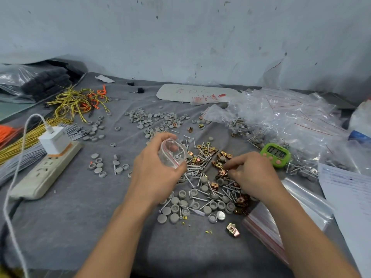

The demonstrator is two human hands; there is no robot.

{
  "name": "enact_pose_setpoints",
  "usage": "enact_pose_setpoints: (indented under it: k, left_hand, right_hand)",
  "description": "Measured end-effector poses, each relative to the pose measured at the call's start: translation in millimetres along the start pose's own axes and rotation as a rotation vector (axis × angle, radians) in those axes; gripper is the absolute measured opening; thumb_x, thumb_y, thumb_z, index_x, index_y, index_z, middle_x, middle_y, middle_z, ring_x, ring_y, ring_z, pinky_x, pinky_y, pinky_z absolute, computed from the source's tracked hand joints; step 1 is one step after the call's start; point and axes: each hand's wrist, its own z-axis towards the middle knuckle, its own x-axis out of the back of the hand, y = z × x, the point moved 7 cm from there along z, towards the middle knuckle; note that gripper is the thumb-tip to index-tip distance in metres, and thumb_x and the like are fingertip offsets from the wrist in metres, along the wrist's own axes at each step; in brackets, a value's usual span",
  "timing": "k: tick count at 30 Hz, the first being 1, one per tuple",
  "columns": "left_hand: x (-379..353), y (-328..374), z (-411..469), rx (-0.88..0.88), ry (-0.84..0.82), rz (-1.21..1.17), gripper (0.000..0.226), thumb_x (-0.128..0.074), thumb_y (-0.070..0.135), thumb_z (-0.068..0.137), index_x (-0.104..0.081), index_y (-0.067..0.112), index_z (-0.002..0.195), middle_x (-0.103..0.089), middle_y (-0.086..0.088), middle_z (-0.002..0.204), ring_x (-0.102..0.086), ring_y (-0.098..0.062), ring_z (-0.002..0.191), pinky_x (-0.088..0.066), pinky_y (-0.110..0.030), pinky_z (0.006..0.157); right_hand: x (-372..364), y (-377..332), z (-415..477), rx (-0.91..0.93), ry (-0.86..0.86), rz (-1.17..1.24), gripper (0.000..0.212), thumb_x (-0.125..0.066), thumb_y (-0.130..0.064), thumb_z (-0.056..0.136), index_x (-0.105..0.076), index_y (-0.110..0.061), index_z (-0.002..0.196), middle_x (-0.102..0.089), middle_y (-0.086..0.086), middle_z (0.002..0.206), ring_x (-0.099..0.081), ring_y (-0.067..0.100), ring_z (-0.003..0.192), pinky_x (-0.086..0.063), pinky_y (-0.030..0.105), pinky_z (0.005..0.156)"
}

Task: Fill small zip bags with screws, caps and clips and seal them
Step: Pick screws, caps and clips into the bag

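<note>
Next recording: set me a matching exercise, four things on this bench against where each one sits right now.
Things:
1. small zip bag
2. green timer
3. white charger
4. lone brass clip

Places:
A. plugged into the power strip
B. held in the left hand
C. on the cloth, between the forearms
D. just beyond the right hand

Pairs: 1-B, 2-D, 3-A, 4-C
</note>
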Motion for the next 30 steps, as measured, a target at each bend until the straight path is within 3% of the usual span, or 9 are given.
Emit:
enact_pose_setpoints:
  k: [3, 6, 10, 13, 17, 20, 22, 26, 30]
  left_hand:
    - [-4.0, 1.8, -1.6, -0.001, -0.015, 0.020, 0.053, -0.081, 0.026, 0.074, -0.054, 0.054, 0.110, -0.067, 0.029, 0.099, -0.061, 0.007, 0.083, -0.038, -0.001, 0.065]
    - [-6.0, 2.3, -2.3, -0.004, -0.024, 0.037, 0.052, -0.080, 0.027, 0.074, -0.054, 0.054, 0.110, -0.068, 0.027, 0.098, -0.061, 0.008, 0.084, -0.038, 0.000, 0.066]
    - [-7.2, 1.2, -1.8, 0.004, -0.038, 0.040, 0.053, -0.080, 0.025, 0.075, -0.054, 0.053, 0.112, -0.067, 0.027, 0.100, -0.064, -0.001, 0.071, -0.042, -0.004, 0.059]
    - [-8.9, 1.4, -1.9, 0.002, -0.048, 0.054, 0.052, -0.081, 0.027, 0.076, -0.054, 0.054, 0.111, -0.067, 0.028, 0.101, -0.063, 0.006, 0.078, -0.043, -0.005, 0.058]
    - [-12.2, 3.1, -0.7, 0.005, -0.060, 0.073, 0.051, -0.080, 0.029, 0.075, -0.053, 0.054, 0.111, -0.066, 0.030, 0.101, -0.060, 0.010, 0.083, -0.039, -0.004, 0.060]
    - [-19.0, 4.6, -2.4, 0.012, -0.083, 0.062, 0.051, -0.078, 0.030, 0.073, -0.054, 0.052, 0.113, -0.067, 0.026, 0.100, -0.059, 0.011, 0.087, -0.039, -0.002, 0.065]
    - [-24.1, 6.5, -5.4, -0.004, -0.105, 0.068, 0.053, -0.075, 0.032, 0.069, -0.055, 0.050, 0.114, -0.067, 0.026, 0.099, -0.058, 0.014, 0.090, -0.039, -0.001, 0.068]
    - [-29.4, 5.6, -6.7, -0.009, -0.152, 0.092, 0.061, -0.074, 0.035, 0.064, -0.053, 0.054, 0.119, -0.066, 0.027, 0.100, -0.057, 0.014, 0.088, -0.040, -0.002, 0.067]
    - [-30.1, 5.8, -5.1, -0.029, -0.198, 0.054, 0.069, -0.076, 0.032, 0.058, -0.054, 0.056, 0.119, -0.067, 0.035, 0.096, -0.059, 0.016, 0.088, -0.040, 0.000, 0.067]
  right_hand:
    - [-8.7, -7.9, 1.4, 0.073, -0.072, -0.189, 0.024, -0.069, -0.024, 0.092, -0.079, -0.045, 0.101, -0.072, -0.008, 0.123, -0.067, 0.017, 0.092, -0.051, 0.027, 0.079]
    - [-13.2, -11.7, 3.5, 0.099, -0.085, -0.238, 0.023, -0.066, -0.029, 0.094, -0.076, -0.046, 0.105, -0.072, -0.002, 0.123, -0.066, 0.027, 0.105, -0.053, 0.040, 0.094]
    - [-12.6, -8.0, 6.0, 0.080, -0.008, -0.200, 0.010, -0.073, -0.032, 0.092, -0.079, -0.038, 0.095, -0.075, -0.006, 0.100, -0.068, 0.023, 0.094, -0.055, 0.040, 0.090]
    - [-9.6, -1.4, 7.8, 0.045, 0.062, 0.031, 0.009, -0.077, -0.027, 0.089, -0.080, -0.033, 0.084, -0.070, -0.018, 0.072, -0.066, 0.009, 0.072, -0.050, 0.028, 0.070]
    - [-4.8, -17.5, -3.9, 0.117, 0.121, 0.491, 0.015, -0.077, -0.023, 0.087, -0.081, -0.033, 0.077, -0.075, -0.014, 0.070, -0.069, 0.001, 0.067, -0.052, 0.020, 0.059]
    - [-8.5, -43.6, -21.2, 0.206, 0.053, 0.746, 0.020, -0.078, -0.018, 0.079, -0.082, -0.038, 0.082, -0.078, -0.008, 0.073, -0.075, 0.013, 0.070, -0.058, 0.030, 0.063]
    - [-8.8, -56.1, -25.7, 0.255, 0.034, 0.789, 0.026, -0.080, -0.010, 0.077, -0.082, -0.036, 0.082, -0.079, -0.006, 0.075, -0.077, 0.018, 0.074, -0.062, 0.036, 0.068]
    - [-8.8, -71.5, -29.6, 0.309, 0.052, 0.709, 0.030, -0.084, -0.003, 0.072, -0.084, -0.032, 0.078, -0.077, -0.013, 0.072, -0.073, 0.003, 0.068, -0.053, 0.016, 0.062]
    - [-12.1, -85.0, -34.5, 0.332, 0.016, 0.625, 0.029, -0.089, -0.008, 0.068, -0.083, -0.034, 0.078, -0.075, -0.019, 0.070, -0.070, 0.000, 0.065, -0.050, 0.011, 0.060]
